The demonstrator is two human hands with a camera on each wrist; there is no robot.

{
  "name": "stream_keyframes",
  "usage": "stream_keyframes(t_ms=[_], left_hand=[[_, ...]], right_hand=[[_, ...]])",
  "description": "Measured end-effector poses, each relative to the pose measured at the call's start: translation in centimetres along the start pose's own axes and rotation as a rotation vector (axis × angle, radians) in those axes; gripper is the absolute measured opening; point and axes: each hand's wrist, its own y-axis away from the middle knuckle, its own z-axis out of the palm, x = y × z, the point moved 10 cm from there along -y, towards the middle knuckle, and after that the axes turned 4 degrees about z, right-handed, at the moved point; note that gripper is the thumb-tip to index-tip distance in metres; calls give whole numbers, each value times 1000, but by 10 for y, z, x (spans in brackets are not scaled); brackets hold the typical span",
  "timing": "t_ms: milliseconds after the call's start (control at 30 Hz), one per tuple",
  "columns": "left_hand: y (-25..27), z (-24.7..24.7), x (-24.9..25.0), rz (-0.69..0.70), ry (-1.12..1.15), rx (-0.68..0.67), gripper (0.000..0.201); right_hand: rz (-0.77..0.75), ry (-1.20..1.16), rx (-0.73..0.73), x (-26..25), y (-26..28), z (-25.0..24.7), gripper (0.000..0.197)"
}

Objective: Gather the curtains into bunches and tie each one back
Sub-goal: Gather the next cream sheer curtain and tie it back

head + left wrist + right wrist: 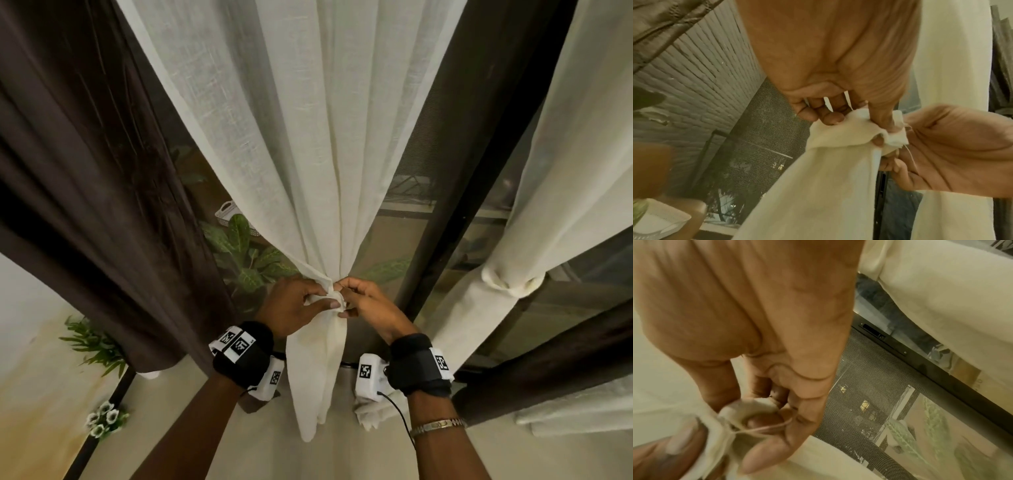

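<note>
A cream sheer curtain hangs in the middle, gathered to a narrow waist at hand height. My left hand grips the bunch from the left, thumb pressing a cream fabric tie-back against it. My right hand pinches the tie's end from the right. In the left wrist view the left fingers curl round the tie-back. In the right wrist view the right fingers hold the tie-back and a thin loose thread. A second cream curtain at the right is bunched and tied.
Dark brown drapes hang at the left and lower right. A dark door frame with mesh screen stands behind the curtains. Leafy plants and a white basket lie beyond the screen. A plant and white flowers sit on the floor at left.
</note>
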Motion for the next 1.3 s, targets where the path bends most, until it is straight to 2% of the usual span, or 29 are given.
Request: stream_keyframes(t_ms=[67, 167, 300, 333, 400, 433, 467, 533, 600, 633, 700, 800, 867, 900, 967, 1033, 1067, 1100, 1167, 1233, 1267, 1300], left_hand=[[0, -5, 7, 32, -19, 58, 39], [1, -9, 5, 3, -37, 120, 44], [-3, -12, -14, -197, 47, 163, 46], [-5, -10, -20, -248, 103, 141, 45], [-8, -2, -28, -311, 199, 92, 37], [-8, 1, -30, -320, 234, 66, 34], [-5, 2, -30, -323, 234, 35, 37], [0, -2, -29, -312, 223, 11, 48], [6, -20, -25, -316, 259, 77, 56], [8, -32, -22, -293, 318, 139, 57], [7, -62, -7, -223, 443, 281, 57], [-7, -105, 16, -194, 480, 454, 66], [-21, -139, 34, -181, 415, 596, 66], [-28, -157, 40, -174, 379, 669, 64], [-33, -190, 48, -162, 327, 807, 53], [-25, -214, 50, -121, 287, 911, 33], [-20, -229, 52, -104, 253, 994, 25], [-7, -237, 47, -124, 213, 1075, 20], [12, -250, 36, -184, 196, 1215, 19], [15, -243, 25, -243, 206, 1187, 18], [12, -238, 24, -244, 203, 1153, 15], [7, -231, 24, -233, 215, 1119, 10]], right_hand=[[-8, -23, 20, -4, 2, 0, 17], [-22, -16, 37, -7, 3, 0, 16], [8, -52, 59, -6, 5, -2, 16], [37, -31, 8, -3, 6, 5, 19], [89, 84, -153, 5, 10, 27, 45], [103, 114, -198, 7, 11, 34, 55], [105, 116, -189, 4, 13, 35, 55], [51, 106, -45, -20, 16, 14, 42], [-38, 59, 112, -52, 23, -16, 24], [-102, 47, 183, -70, 28, -31, 20], [-252, 63, 351, -111, 41, -56, 27], [-488, 27, 581, -171, 60, -77, 59], [-520, -32, 589, -200, 55, -75, 72], [-519, -67, 539, -211, 47, -69, 69], [-573, -67, 459, -230, 38, -58, 40], [-642, -31, 505, -235, 47, -68, 10], [-688, -31, 560, -235, 54, -83, 7], [-698, -63, 650, -221, 65, -103, 15], [-724, -258, 910, -198, 90, -148, 19], [-661, -438, 1085, -171, 107, -168, 17], [-626, -443, 1089, -172, 108, -166, 20], [-598, -412, 1027, -179, 104, -159, 21]])
